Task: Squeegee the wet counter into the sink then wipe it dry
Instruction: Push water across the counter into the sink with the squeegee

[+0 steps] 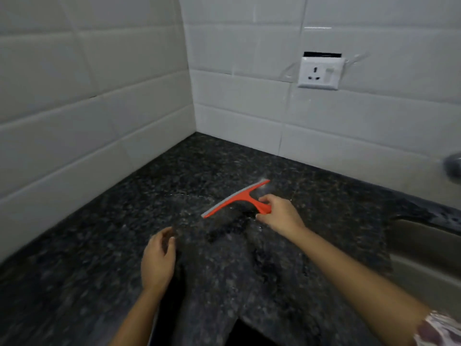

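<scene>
While right hand (279,216) fingers (265,199) pinch squeegee (237,199) handle, blade beyond, counter (99,245)

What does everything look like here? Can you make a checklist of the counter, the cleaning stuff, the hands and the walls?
Surface: dark speckled counter, wet sheen and streaks near its middle.
Job's things: orange squeegee lying blade-down on the counter; sink at the right edge; no drying cloth seen.
Clutter: nothing seen.
Grippers: right hand grips the squeegee handle; left hand open, holding nothing, at the counter.
Cables: nothing seen.
Surroundings: white tiled wall meeting in a corner; wall socket with nothing plugged in; blurred metallic object at far right, too unclear to name.
</scene>
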